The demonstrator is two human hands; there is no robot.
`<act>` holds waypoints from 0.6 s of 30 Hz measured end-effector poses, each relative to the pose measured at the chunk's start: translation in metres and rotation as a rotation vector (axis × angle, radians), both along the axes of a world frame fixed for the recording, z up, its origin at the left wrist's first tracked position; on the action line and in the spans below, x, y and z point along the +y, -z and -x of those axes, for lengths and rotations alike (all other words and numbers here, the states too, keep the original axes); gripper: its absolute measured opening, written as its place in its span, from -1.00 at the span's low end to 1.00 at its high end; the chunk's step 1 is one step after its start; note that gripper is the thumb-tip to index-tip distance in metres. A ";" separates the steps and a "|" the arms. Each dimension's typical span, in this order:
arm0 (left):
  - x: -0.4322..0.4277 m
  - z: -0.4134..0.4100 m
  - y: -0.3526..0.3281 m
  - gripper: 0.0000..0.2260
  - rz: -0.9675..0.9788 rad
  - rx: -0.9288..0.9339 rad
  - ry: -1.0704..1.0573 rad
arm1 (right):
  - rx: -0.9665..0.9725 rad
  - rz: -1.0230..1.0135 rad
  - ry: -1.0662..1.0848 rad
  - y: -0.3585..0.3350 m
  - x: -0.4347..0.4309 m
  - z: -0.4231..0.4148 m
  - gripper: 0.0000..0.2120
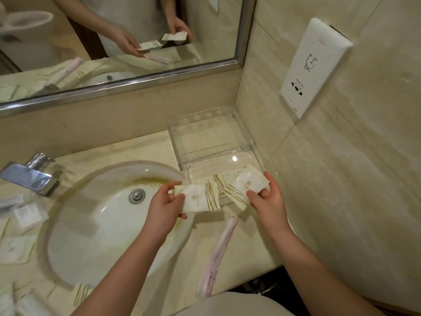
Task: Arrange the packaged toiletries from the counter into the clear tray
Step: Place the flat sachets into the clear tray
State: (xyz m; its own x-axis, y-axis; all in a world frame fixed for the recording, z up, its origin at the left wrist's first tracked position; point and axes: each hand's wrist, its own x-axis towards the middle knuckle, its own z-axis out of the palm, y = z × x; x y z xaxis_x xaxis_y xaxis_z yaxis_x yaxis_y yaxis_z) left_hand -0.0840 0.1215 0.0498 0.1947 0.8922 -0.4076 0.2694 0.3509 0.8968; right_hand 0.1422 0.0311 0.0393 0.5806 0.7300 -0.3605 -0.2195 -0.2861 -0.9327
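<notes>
Two flat sachets are in hand, one per grip. Left hand (165,205): thumb on top and fingers beneath, clamped on the left sachet (200,198), a white packet with gold stripes at one end. Right hand (267,197): fingers pinched on the right sachet (247,185), of the same pattern, with its striped end pointing toward the left one. The two packets nearly meet end to end; whether they touch cannot be determined.

Landmark: the clear tray (211,142), set in the corner of the surface (141,148) against the wall. The right sachet is at the tray's front edge and appears to overlap the front compartment. The left sachet is just in front of the tray's front-left corner, above the rim of the sink (102,224). A long pink package (219,252) lies on the surface in front of the tray. Further packets lie well left of the tray, beyond the sink.

Step in hand, as judged: placing the first sachets; the tray looks otherwise unfilled. Next move calls for lowering each packet flat onto the tray floor, aligned side by side, then releasing.
</notes>
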 end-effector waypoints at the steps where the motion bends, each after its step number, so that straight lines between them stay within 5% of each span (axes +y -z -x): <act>1: 0.003 -0.003 0.001 -0.84 0.015 0.010 -0.032 | 0.061 -0.007 0.017 -0.001 0.002 -0.002 -0.42; 5: 0.019 -0.019 0.006 -0.86 0.126 -0.012 -0.163 | 0.222 0.023 0.051 -0.003 0.008 -0.009 -0.79; 13: 0.047 -0.064 0.021 -0.71 0.359 -0.154 -0.206 | 0.137 0.160 -0.047 -0.002 0.027 -0.023 -0.81; 18: 0.064 -0.083 0.033 -0.80 0.455 -0.143 -0.315 | 0.109 0.205 -0.032 0.005 0.038 -0.040 -0.93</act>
State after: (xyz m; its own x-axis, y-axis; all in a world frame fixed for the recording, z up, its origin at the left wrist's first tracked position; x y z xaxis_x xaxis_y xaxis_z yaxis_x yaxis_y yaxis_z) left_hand -0.0013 0.1859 0.0170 0.0289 0.6570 -0.7533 -0.0238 0.7539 0.6566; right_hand 0.1826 0.0690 0.0347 0.5074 0.6526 -0.5627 -0.3038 -0.4757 -0.8255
